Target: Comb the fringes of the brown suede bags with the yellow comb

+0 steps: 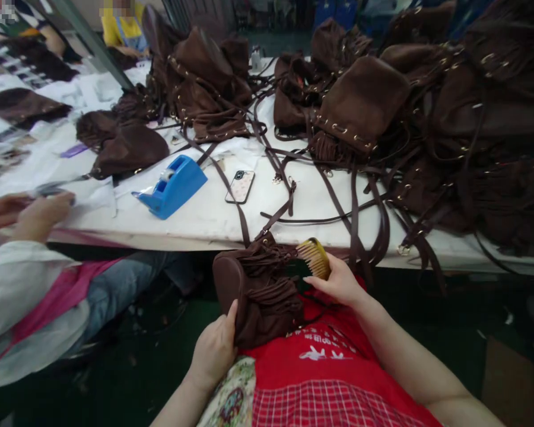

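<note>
On my lap, against the table's front edge, rests a dark brown fringed bag (231,279). My left hand (216,347) grips its lower left side, with the thumb on the outer face and the other fingers hidden behind it. In my right hand (338,281) is a yellow-brown comb (317,256), pinched between thumb and fingers. Its teeth point left toward the bag's fringe (273,290), close to the upper strands. Whether the teeth touch the fringe I cannot tell. A strap runs from the bag up onto the table.
On the white table (196,228) stand a blue tape dispenser (180,187) and a phone (240,186). Brown bags (365,104) are heaped along the back and right, with loose straps (353,219) trailing forward. At the left, a co-worker's hands (40,213) hold something blurred.
</note>
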`<state>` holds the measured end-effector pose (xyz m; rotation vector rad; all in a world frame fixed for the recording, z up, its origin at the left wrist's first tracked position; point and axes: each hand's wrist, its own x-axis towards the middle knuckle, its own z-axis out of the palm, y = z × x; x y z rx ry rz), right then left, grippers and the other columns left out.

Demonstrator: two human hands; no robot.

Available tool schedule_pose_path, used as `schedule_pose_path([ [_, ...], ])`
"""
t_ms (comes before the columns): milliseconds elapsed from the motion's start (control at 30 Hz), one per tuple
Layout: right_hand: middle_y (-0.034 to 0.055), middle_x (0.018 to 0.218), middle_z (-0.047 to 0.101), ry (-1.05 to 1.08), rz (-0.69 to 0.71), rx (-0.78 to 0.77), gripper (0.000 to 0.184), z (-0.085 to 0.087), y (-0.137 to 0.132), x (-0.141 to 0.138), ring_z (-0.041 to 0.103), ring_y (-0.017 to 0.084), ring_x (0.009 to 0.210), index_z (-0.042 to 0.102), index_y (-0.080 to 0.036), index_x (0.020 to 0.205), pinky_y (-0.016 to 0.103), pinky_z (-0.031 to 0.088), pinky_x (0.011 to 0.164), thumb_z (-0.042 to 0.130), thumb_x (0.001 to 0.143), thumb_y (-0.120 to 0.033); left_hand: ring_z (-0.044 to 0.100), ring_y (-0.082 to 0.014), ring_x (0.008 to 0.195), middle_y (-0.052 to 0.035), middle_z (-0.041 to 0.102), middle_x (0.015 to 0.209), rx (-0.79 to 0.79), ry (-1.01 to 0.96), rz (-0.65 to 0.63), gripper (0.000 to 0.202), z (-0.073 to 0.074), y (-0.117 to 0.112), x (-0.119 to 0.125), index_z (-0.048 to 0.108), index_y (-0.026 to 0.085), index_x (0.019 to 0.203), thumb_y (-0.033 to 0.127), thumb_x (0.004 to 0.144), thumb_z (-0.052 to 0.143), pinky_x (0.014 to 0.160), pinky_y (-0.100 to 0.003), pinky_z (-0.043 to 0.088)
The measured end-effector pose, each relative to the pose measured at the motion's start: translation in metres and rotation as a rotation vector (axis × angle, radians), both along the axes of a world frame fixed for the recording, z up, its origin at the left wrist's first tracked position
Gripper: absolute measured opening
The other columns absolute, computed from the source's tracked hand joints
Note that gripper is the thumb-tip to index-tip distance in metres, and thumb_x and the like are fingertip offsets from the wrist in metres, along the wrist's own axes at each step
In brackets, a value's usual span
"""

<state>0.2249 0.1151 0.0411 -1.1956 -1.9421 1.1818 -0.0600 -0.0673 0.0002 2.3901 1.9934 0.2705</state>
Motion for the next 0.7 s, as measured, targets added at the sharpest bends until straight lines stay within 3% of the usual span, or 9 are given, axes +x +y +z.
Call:
schedule_pose_path([
  [133, 0.0055, 0.099, 0.067, 0.009, 0.223, -0.081, 0.048, -0.024, -0.007, -0.048, 0.063, 0.022, 0.087, 0.057, -0.017, 0.111, 0.034, 0.050, 0.082, 0.070, 0.068, -0.033, 0.062, -0.0244, 0.094, -0.0153, 0.063, 0.104, -0.318, -0.041, 0.193, 0.094, -0.029, -0.026, -0.006, -0.001, 0.008, 0.144, 0.003, 0.064, 0.046, 0.082, -0.034, 0.049],
  [200, 0.0059, 0.102, 0.066, -0.030, 0.311, -0.098, 0.049, -0.042, -0.013, -0.064, 0.061, 0.022, 0.093, 0.057, -0.018, 0.111, 0.036, 0.048, 0.086, 0.071, 0.067, -0.033, 0.059, -0.0247, 0.102, -0.0162, 0.061, 0.111, -0.465, -0.095, 0.258, 0.090, -0.035, -0.031, -0.005, 0.004, 0.008, 0.144, 0.005, 0.067, 0.049, 0.088, -0.035, 0.046],
  [267, 0.0068, 0.106, 0.065, -0.069, 0.380, -0.130, 0.054, -0.062, -0.021, -0.073, 0.060, 0.023, 0.097, 0.056, -0.018, 0.113, 0.036, 0.046, 0.088, 0.073, 0.066, -0.035, 0.057, -0.0243, 0.106, -0.0162, 0.059, 0.115, -0.548, -0.201, 0.241, 0.087, -0.032, -0.031, -0.004, 0.005, 0.010, 0.145, 0.013, 0.072, 0.053, 0.091, -0.035, 0.044],
  [367, 0.0072, 0.109, 0.065, -0.094, 0.436, -0.233, 0.061, -0.088, -0.033, -0.076, 0.061, 0.023, 0.098, 0.054, -0.018, 0.117, 0.036, 0.047, 0.087, 0.075, 0.063, -0.037, 0.062, -0.0203, 0.090, -0.0090, 0.064, 0.100, -0.645, -0.425, 0.113, 0.081, -0.013, -0.021, -0.010, 0.009, 0.015, 0.146, 0.023, 0.078, 0.053, 0.081, -0.032, 0.048],
  [433, 0.0071, 0.110, 0.065, -0.097, 0.426, -0.268, 0.064, -0.099, -0.040, -0.074, 0.061, 0.023, 0.098, 0.054, -0.018, 0.118, 0.036, 0.047, 0.088, 0.076, 0.062, -0.037, 0.062, -0.0176, 0.083, -0.0051, 0.064, 0.093, -0.609, -0.503, 0.080, 0.067, 0.003, -0.006, -0.017, 0.024, 0.017, 0.142, 0.021, 0.080, 0.049, 0.077, -0.030, 0.049],
  [533, 0.0069, 0.107, 0.065, -0.043, 0.353, -0.276, 0.056, -0.107, -0.045, -0.075, 0.061, 0.022, 0.096, 0.057, -0.016, 0.114, 0.035, 0.048, 0.087, 0.074, 0.064, -0.033, 0.056, -0.0200, 0.104, -0.0094, 0.060, 0.110, -0.323, -0.405, 0.112, 0.043, 0.021, 0.031, -0.022, 0.048, 0.015, 0.124, 0.015, 0.082, 0.043, 0.095, -0.035, 0.043],
  [600, 0.0080, 0.105, 0.066, 0.041, 0.273, -0.293, 0.049, -0.105, -0.043, -0.077, 0.062, 0.022, 0.095, 0.058, -0.014, 0.110, 0.034, 0.048, 0.086, 0.072, 0.067, -0.032, 0.049, -0.0225, 0.114, -0.0115, 0.056, 0.117, -0.196, -0.282, 0.076, 0.035, 0.024, 0.058, -0.022, 0.056, 0.013, 0.112, 0.013, 0.081, 0.041, 0.104, -0.037, 0.034],
  [700, 0.0100, 0.106, 0.067, 0.178, 0.169, -0.336, 0.046, -0.098, -0.032, -0.084, 0.063, 0.022, 0.096, 0.059, -0.011, 0.108, 0.034, 0.048, 0.088, 0.069, 0.070, -0.034, 0.053, -0.0241, 0.106, -0.0127, 0.062, 0.104, -0.243, -0.127, -0.033, 0.028, 0.017, 0.093, -0.021, 0.062, 0.011, 0.098, 0.012, 0.079, 0.042, 0.104, -0.040, 0.033],
])
